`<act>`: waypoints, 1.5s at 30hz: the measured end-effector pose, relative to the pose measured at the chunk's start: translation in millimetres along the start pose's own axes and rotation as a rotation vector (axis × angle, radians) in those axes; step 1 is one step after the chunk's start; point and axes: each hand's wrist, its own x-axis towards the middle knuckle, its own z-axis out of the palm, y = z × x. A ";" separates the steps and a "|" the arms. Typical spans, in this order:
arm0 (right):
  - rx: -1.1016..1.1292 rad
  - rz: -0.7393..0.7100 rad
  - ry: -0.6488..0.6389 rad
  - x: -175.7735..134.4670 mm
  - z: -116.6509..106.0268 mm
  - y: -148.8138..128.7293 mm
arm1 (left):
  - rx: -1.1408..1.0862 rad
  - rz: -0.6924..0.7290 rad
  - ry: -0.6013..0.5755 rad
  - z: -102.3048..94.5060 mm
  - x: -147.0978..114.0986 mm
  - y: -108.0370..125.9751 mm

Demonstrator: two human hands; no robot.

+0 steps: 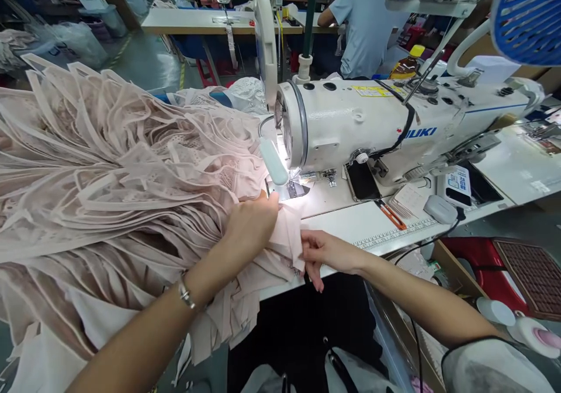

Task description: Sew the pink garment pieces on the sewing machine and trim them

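A large pile of pale pink garment pieces (131, 171), some with lace, spreads over the left of the sewing table. My left hand (253, 221) is closed on a pale pink fabric piece (286, 235) just in front of the machine's lit needle area. At that piece's right edge, my right hand (322, 254) pinches the cloth between thumb and fingers, the lower fingers hanging loose. The white sewing machine (359, 124) stands behind both hands. Its needle is hidden behind a pale rounded guard (274, 162).
On the machine bed lie a dark phone (363, 181), an orange cutter (391, 215) and a white earphone case (439, 209). A ruler strip (394, 235) runs along the front. A blue fan (528, 16) hangs upper right; a person in blue (366, 22) sits beyond.
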 end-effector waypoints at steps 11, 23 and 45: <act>-1.531 0.021 1.398 -121.9 -107.9 -7.7 | 0.089 0.452 0.219 31.0 13.3 -5.1; -1.460 0.234 1.225 -155.3 -136.4 -29.0 | 0.208 0.447 -0.080 20.2 9.3 0.8; -1.055 -0.383 1.089 -79.1 -72.3 -39.2 | 0.226 0.750 0.342 61.7 -12.2 44.1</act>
